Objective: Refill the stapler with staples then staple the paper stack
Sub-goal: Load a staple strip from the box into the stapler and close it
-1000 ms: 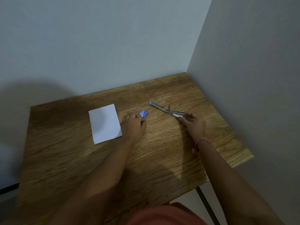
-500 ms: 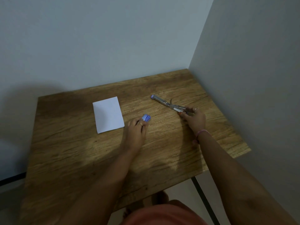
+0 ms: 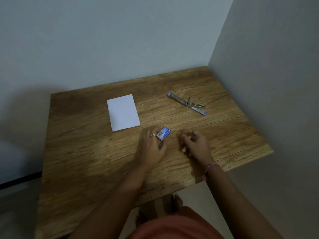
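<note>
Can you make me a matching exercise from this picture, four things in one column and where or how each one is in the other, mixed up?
Things:
1. stapler
2. paper stack
3. staple box
4. right hand

States:
A. gripped by the left hand
B. lying swung open at the table's far right
C. empty, fingers loosely curled
D. flat, far left of the box

Pairs: 1-B, 2-D, 3-A, 4-C

Bare table (image 3: pixel 224 138) between right hand (image 3: pixel 195 144) and stapler (image 3: pixel 187 103) (lying open), walls beyond
</note>
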{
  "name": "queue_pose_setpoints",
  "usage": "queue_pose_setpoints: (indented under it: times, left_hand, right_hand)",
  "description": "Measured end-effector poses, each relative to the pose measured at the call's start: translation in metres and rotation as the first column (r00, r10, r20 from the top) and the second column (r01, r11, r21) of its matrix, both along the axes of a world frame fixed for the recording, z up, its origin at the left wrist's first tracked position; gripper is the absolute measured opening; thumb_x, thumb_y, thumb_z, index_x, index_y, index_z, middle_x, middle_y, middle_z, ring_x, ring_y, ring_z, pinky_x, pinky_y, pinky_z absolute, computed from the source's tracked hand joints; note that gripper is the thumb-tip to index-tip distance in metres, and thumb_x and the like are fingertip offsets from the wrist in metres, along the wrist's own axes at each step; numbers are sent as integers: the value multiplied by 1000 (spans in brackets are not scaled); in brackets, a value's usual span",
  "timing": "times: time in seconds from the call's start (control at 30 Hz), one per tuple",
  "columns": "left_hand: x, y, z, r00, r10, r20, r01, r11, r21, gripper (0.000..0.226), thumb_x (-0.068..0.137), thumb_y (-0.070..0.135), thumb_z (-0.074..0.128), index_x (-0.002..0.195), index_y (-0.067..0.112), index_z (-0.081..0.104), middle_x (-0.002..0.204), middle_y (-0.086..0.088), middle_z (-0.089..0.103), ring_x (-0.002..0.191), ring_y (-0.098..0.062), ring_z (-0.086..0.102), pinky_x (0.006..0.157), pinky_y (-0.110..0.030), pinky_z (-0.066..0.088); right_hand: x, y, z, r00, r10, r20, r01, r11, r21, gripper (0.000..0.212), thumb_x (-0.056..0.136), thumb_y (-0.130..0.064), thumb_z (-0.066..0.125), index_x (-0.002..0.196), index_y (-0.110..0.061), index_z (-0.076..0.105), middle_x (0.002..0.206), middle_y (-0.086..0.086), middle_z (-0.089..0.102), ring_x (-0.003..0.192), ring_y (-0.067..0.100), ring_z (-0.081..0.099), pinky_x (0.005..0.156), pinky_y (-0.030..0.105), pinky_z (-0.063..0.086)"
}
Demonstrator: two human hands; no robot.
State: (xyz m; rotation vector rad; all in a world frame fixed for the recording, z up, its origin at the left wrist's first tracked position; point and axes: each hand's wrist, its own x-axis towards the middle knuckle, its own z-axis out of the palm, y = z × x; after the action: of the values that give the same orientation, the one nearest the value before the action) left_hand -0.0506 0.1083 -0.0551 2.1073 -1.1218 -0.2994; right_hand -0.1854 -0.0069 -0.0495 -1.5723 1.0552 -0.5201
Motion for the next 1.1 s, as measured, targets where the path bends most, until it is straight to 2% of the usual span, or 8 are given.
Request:
queue_pose_setpoints:
  times: [0.1, 0.23, 0.37, 0.53, 0.63, 0.7, 0.87, 1.1]
  left_hand:
    - [2, -1, -1, 998, 67, -9, -66, 997, 48, 57, 83, 28, 66, 135, 13, 47, 126, -8, 47, 121, -24, 39, 99, -36, 37]
    - [11, -6, 2, 999, 40, 26, -42, 992, 115, 43, 84, 31, 62, 122, 13, 60, 117, -4, 54, 116, -24, 43, 95, -35, 42]
    - [11, -1, 1, 998, 11, 57, -13, 999, 47, 38, 81, 26, 66, 116, 11, 64, 110, -5, 59, 107, -24, 48, 90, -36, 44]
    - [12, -1, 1, 1000, -24, -6, 24, 999, -22, 40, 78, 17, 70, 116, 10, 64, 109, -7, 58, 102, -20, 54, 83, -25, 42]
    - [13, -1, 1, 997, -57, -55, 55, 997, -46, 40, 81, 16, 69, 120, 10, 63, 111, -5, 56, 95, -7, 49, 76, -3, 33]
    - [13, -1, 0, 997, -62, -45, 59, 996, -66, 38, 83, 14, 69, 120, 9, 64, 111, -6, 58, 94, -7, 51, 75, 0, 31]
    - [14, -2, 3, 985, -87, -149, 66, 988, -138, 37, 84, 10, 70, 121, 10, 63, 118, -6, 61, 107, -16, 58, 88, -17, 43]
    - [15, -1, 7, 990, -77, -118, 63, 991, -116, 39, 82, 8, 71, 121, 9, 63, 117, -6, 64, 101, -11, 56, 82, 5, 32]
  right_hand:
    - [11, 8, 2, 995, 100, 17, -101, 992, 79, 20, 90, -18, 63, 108, -13, 58, 68, 7, 67, 41, 10, 59, 32, 18, 35]
    - [27, 9, 6, 992, 122, 35, -125, 987, 101, 20, 88, -24, 67, 104, -17, 58, 67, 9, 68, 42, 12, 60, 31, 17, 33]
    - [37, 7, 8, 994, 109, 20, -110, 986, 129, 22, 85, -26, 70, 97, -10, 61, 62, 7, 66, 40, 11, 58, 32, 16, 32]
    - [38, 7, 10, 986, 162, -32, -155, 973, 168, 30, 81, -30, 74, 96, -6, 64, 56, 3, 65, 39, 9, 53, 32, 16, 31]
    - [39, 5, 10, 976, 209, -58, -194, 959, 205, 25, 83, -28, 71, 99, -10, 66, 52, -2, 63, 36, 5, 51, 32, 15, 30]
    - [39, 3, 11, 980, 188, -71, -167, 958, 232, 19, 86, -27, 69, 98, -12, 66, 51, -4, 61, 36, 4, 50, 32, 15, 30]
    - [34, 0, 10, 997, 64, -36, -51, 959, 280, 15, 88, -18, 66, 91, -3, 65, 52, 1, 58, 35, 3, 50, 33, 14, 33]
    - [25, -5, 10, 997, -74, -25, 78, 933, 351, 14, 88, -18, 66, 79, -10, 61, 48, -1, 58, 34, 4, 51, 32, 15, 38]
